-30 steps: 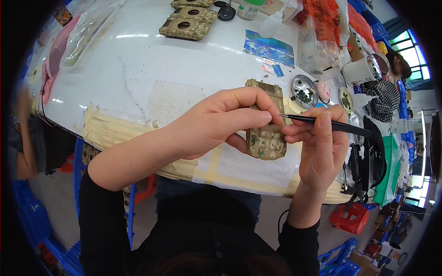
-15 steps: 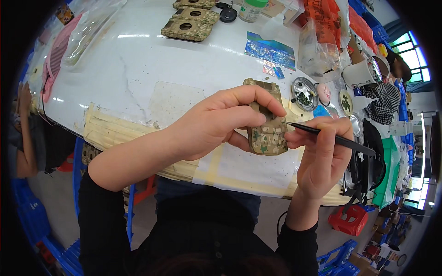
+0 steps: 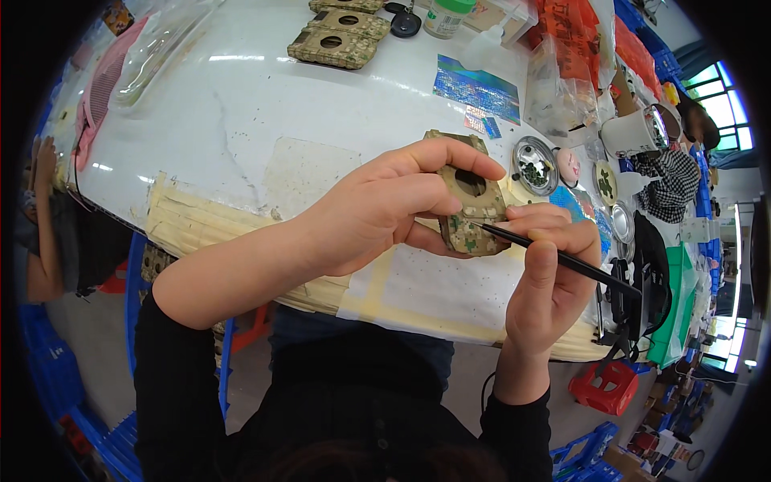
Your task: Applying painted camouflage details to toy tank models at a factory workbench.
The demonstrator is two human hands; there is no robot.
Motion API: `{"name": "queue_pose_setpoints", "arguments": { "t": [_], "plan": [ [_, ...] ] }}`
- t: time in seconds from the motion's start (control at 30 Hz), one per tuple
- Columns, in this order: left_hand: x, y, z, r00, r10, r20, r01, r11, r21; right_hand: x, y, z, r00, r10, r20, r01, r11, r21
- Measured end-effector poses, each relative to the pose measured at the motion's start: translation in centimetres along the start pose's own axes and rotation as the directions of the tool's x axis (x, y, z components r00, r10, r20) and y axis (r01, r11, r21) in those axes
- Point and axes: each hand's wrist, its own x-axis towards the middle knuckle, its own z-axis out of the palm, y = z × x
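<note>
A camouflage-patterned shell [image 3: 482, 207] with a round hole is raised above the table's near edge. My left hand [image 3: 377, 205] is closed around its left side, with the thumb and index finger by the hole. My right hand [image 3: 534, 301] grips black tweezers [image 3: 594, 271] like a pen. Their fine tip meets the shell's camouflage face below the hole, as far as I can see; whether a small piece sits in the tip is too small to tell. To the right, a round metal dish [image 3: 550, 186] holds small dark green bits.
Similar camouflage shells [image 3: 332, 48] lie at the far side. A green-lidded jar [image 3: 446, 18], a white squeeze bottle [image 3: 484, 46] and shiny blue sheets [image 3: 478, 87] lie beyond my hands. White paper [image 3: 434, 293] is taped below them. A co-worker's arm [image 3: 44, 233] shows at far left.
The tweezers' tip has moved left and slightly down over the shell, to below its hole. The shell has turned a little, and its hole shows more fully. My left hand still holds it.
</note>
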Motion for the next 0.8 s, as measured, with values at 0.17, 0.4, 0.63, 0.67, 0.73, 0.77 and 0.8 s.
{"name": "queue_pose_setpoints", "arguments": {
  "t": [0.17, 0.4, 0.63, 0.67, 0.73, 0.77, 0.8],
  "plan": [
    [-0.02, -0.02, 0.00, 1.000, 0.007, -0.010, -0.006, 0.999, 0.031, -0.06, -0.01, 0.24, 1.000, 0.009, -0.013, -0.009, 1.000, 0.020],
    [-0.08, 0.08, 0.09, 1.000, 0.006, -0.016, -0.005, 0.999, 0.039, -0.09, 0.04, 0.26, 1.000, 0.003, -0.018, -0.003, 1.000, 0.006],
    [0.00, -0.01, 0.03, 1.000, 0.012, -0.011, -0.011, 1.000, 0.027, -0.12, 0.13, 0.23, 1.000, -0.010, -0.026, 0.010, 1.000, -0.016],
    [-0.01, -0.02, 0.04, 1.000, 0.010, -0.012, -0.009, 1.000, 0.026, -0.14, 0.14, 0.23, 1.000, -0.010, -0.026, 0.010, 1.000, -0.020],
    [-0.03, -0.05, 0.01, 1.000, 0.008, -0.014, -0.008, 1.000, 0.028, -0.14, 0.15, 0.23, 1.000, -0.013, -0.023, 0.012, 1.000, -0.023],
    [-0.02, -0.05, 0.00, 1.000, 0.009, -0.012, -0.009, 1.000, 0.029, -0.12, 0.14, 0.23, 1.000, -0.015, -0.022, 0.015, 1.000, -0.026],
    [-0.01, -0.05, 0.00, 1.000, 0.010, -0.010, -0.010, 0.999, 0.031, -0.12, 0.13, 0.24, 1.000, -0.015, -0.023, 0.015, 1.000, -0.025]
  ]
}}
